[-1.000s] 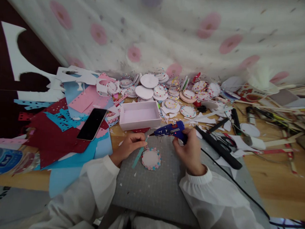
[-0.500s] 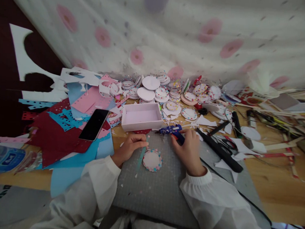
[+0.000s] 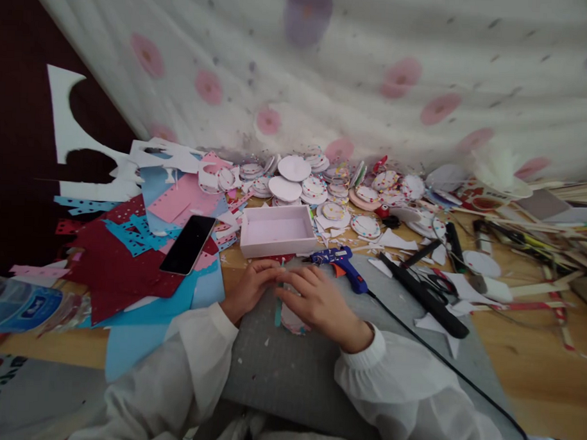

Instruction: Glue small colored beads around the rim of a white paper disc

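My left hand [image 3: 250, 288] pinches the top of a thin teal paper strip [image 3: 278, 312] on the grey cutting mat [image 3: 293, 367]. My right hand [image 3: 317, 304] lies over a round white paper disc [image 3: 290, 321] with a dotted rim, fingers stretched toward the strip, so most of the disc is hidden. The blue glue gun [image 3: 343, 263] rests on the mat just beyond my right hand, free of both hands, with its black cord [image 3: 442, 360] running off to the right.
A shallow white box [image 3: 278, 231] stands behind the mat. A black phone [image 3: 187, 244] lies on red, blue and pink paper scraps at left. Several decorated discs [image 3: 324, 182] pile up along the curtain. Black tools [image 3: 423, 292], scissors and wooden sticks lie at right. A plastic bottle [image 3: 21, 303] lies at far left.
My right hand set the glue gun down on the mat and moved left onto the disc. My left hand kept hold of the teal strip.
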Demonstrator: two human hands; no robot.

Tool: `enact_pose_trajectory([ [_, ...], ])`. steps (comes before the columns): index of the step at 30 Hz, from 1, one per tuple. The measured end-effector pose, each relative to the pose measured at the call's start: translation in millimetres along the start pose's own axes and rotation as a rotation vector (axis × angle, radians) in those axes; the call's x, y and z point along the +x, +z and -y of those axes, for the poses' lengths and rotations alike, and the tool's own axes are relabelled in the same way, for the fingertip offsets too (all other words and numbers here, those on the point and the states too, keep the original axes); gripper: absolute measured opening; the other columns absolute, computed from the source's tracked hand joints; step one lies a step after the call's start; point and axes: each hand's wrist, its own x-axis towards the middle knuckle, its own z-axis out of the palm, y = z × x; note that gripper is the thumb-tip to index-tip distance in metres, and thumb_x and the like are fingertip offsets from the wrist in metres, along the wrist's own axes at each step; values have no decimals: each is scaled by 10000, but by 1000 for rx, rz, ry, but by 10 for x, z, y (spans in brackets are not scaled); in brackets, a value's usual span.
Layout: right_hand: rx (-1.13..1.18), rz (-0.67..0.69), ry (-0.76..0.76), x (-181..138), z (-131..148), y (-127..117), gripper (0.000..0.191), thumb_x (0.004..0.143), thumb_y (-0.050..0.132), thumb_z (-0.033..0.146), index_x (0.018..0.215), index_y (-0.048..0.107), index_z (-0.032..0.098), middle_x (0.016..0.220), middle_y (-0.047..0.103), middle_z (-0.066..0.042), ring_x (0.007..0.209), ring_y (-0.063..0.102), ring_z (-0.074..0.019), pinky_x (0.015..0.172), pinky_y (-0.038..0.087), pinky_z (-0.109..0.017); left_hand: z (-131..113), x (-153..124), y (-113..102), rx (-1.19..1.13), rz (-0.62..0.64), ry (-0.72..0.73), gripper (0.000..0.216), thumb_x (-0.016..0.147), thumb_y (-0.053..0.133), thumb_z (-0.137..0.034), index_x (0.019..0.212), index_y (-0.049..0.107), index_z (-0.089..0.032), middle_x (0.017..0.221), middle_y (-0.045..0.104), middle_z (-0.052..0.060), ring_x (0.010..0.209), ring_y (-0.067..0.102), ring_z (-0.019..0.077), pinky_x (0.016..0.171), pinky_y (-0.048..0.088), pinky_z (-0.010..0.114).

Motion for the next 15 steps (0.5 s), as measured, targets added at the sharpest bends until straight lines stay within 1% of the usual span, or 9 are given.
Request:
enact_pose_trajectory([
  [3, -88, -108, -105, -14, -38, 28, 183, 930, 477, 116, 960, 642, 191, 962, 717, -62, 841, 586, -182, 718, 438, -342, -4, -13, 10, 71, 28, 24, 232, 639, 773, -339, 668, 641, -150, 654, 587, -9, 628, 505, 117, 602, 408, 235],
  [5, -77, -189, -62, -89, -66, 42, 209, 927, 465, 98, 1005, 633, 195, 966, 725, -56, 807, 590, -174, 707, 437, -341, -24, -32, 30, 136, 41, 39, 254, 684, 742, -378, 664, 640, -145, 642, 588, -6, 616, 494, 114, 607, 402, 234],
  [6, -44, -234, -1, -139, -78, 51, 213, 920, 470, 95, 1022, 625, 200, 971, 724, -59, 803, 596, -175, 702, 440, -342, -36, -42, 40, 174, 47, 52, 273, 716, 714, -399, 657, 638, -144, 636, 587, -5, 609, 486, 112, 607, 395, 234],
  [8, 78, -368, 183, -246, -100, 73, 207, 894, 502, 92, 1020, 607, 219, 946, 715, -61, 823, 617, -187, 711, 455, -352, -66, -60, 54, 260, 60, 88, 340, 794, 626, -429, 609, 605, -145, 604, 562, -7, 587, 462, 109, 593, 375, 234],
  [10, 268, -558, 416, -341, -117, 98, 195, 868, 546, 93, 995, 586, 236, 912, 691, -51, 844, 634, -193, 745, 478, -368, -105, -79, 57, 369, 63, 140, 406, 856, 535, -420, 552, 536, -152, 567, 507, -16, 574, 436, 108, 581, 350, 235],
  [12, 492, -710, 628, -404, -130, 115, 164, 866, 570, 115, 976, 569, 236, 904, 664, -44, 852, 644, -190, 764, 497, -370, -155, -98, 53, 514, 64, 200, 416, 867, 508, -385, 522, 465, -158, 542, 442, -27, 570, 412, 107, 575, 326, 238],
  [13, 596, -751, 702, -422, -136, 119, 141, 872, 574, 133, 972, 565, 231, 905, 656, -45, 853, 648, -188, 767, 504, -365, -183, -108, 50, 598, 76, 232, 401, 857, 518, -363, 519, 447, -160, 541, 423, -31, 572, 404, 107, 577, 318, 239],
  [15, 751, -762, 779, -437, -141, 120, 103, 884, 573, 169, 971, 562, 223, 904, 653, -48, 856, 652, -184, 769, 507, -350, -236, -125, 43, 728, 141, 278, 364, 832, 537, -321, 522, 437, -159, 548, 409, -33, 568, 396, 105, 566, 302, 241],
])
